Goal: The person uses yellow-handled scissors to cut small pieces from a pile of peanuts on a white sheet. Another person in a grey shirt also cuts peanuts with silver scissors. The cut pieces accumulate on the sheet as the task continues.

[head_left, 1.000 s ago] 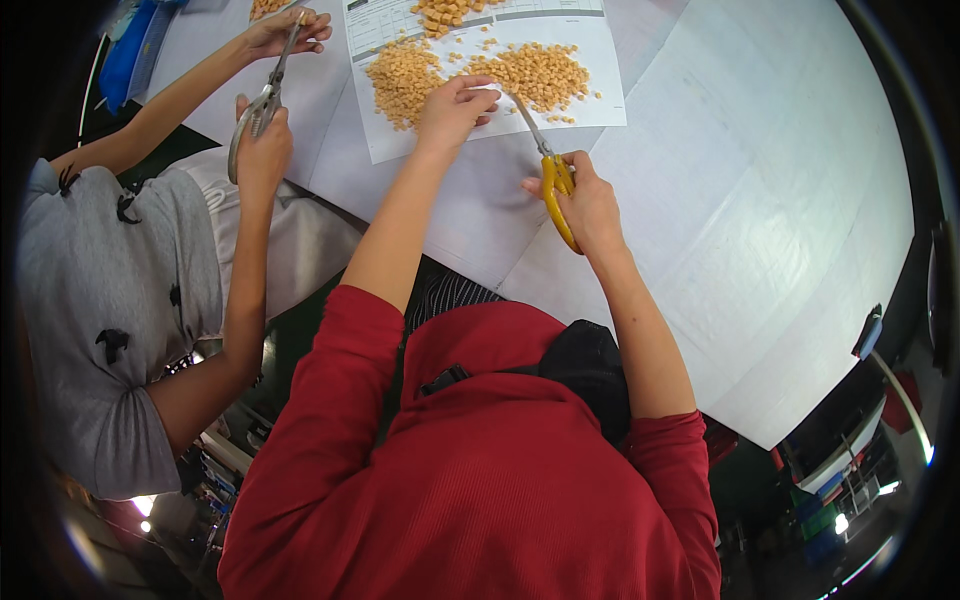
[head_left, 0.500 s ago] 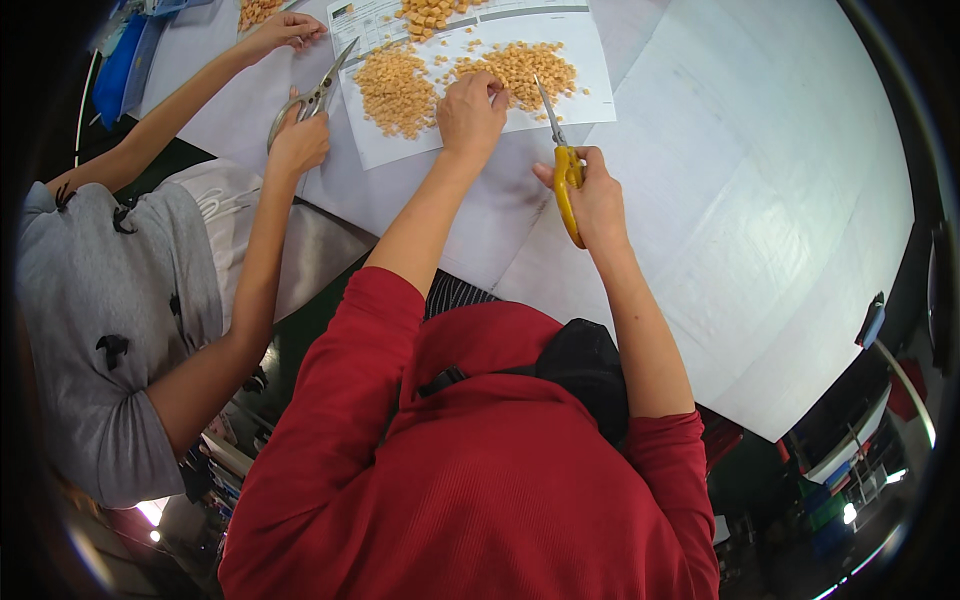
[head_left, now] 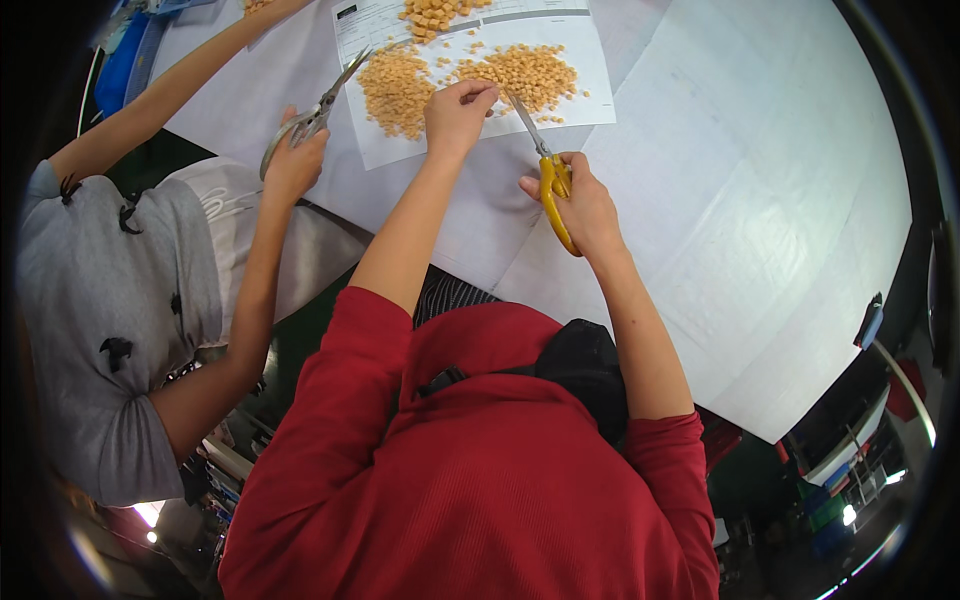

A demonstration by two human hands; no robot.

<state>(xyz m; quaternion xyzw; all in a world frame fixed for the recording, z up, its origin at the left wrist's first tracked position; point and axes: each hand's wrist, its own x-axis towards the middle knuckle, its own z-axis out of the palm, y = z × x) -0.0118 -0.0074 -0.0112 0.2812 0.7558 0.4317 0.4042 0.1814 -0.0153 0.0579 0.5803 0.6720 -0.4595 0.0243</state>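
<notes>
My right hand (head_left: 592, 208) grips a pair of scissors (head_left: 548, 190) with yellow handles and metal blades. The blades slant up and left, and their tips lie close to the fingertips of my left hand (head_left: 458, 120). That hand is closed in a pinch over the paper sheet (head_left: 375, 152); what is between its fingers is too small to make out. Just beyond the blades spreads a pile of small orange-tan pieces (head_left: 545, 75). A second pile of small pieces (head_left: 395, 90) lies to the left. Larger orange-tan cubes (head_left: 435, 14) sit at the far edge of view.
At my left, a co-worker in a grey top (head_left: 150, 270) holds metal-handled scissors (head_left: 322, 108) beside the left pile. Their other arm reaches toward the far edge. A blue bin (head_left: 125, 65) stands at far left. The white table (head_left: 760, 200) extends to my right.
My left hand has drawn slightly left, its pinch now nearer the blades. My scissors have swung left and toward me. The co-worker's left hand has moved off toward the far edge.
</notes>
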